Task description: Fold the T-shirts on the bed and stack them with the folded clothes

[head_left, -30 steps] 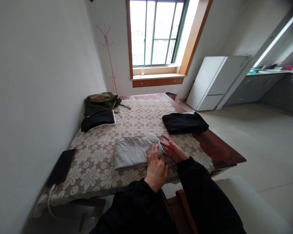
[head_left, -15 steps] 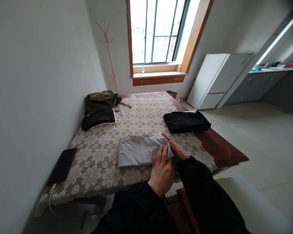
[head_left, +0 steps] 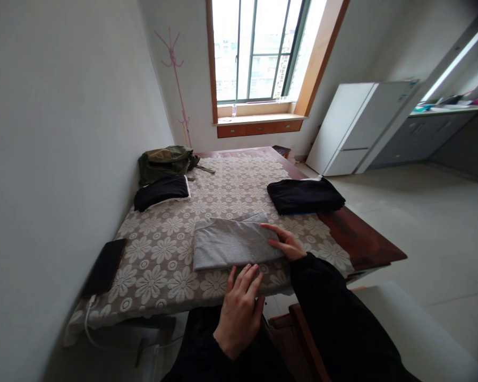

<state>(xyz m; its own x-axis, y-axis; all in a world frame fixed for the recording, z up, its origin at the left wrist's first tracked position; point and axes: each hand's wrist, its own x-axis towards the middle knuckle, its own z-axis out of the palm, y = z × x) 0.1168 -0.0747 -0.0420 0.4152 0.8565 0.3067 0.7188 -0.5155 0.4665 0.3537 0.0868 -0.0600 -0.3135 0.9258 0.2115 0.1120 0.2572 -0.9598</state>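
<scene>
A folded grey garment [head_left: 231,244] lies flat near the front edge of the table; its exact kind cannot be told. My right hand [head_left: 286,243] rests on its right end, fingers stretched over the fabric and thumb spread apart from them. My left hand [head_left: 241,307] is just in front of the garment's near edge, palm down with the fingers extended and nothing held. At the garment's far side, a layer of grey fabric sticks out a little beyond the top fold.
A lace tablecloth [head_left: 149,284] covers much of the wooden table [head_left: 362,241]. Folded black cloths lie at right [head_left: 306,196] and left [head_left: 163,192], the latter by a green backpack [head_left: 165,162]. A dark tablet [head_left: 103,268] with a white cable sits front left. A chair [head_left: 308,339] stands below.
My left hand has drawn back off the garment, toward me and to the left. My right hand has turned from edge-on to lying over the garment's right end.
</scene>
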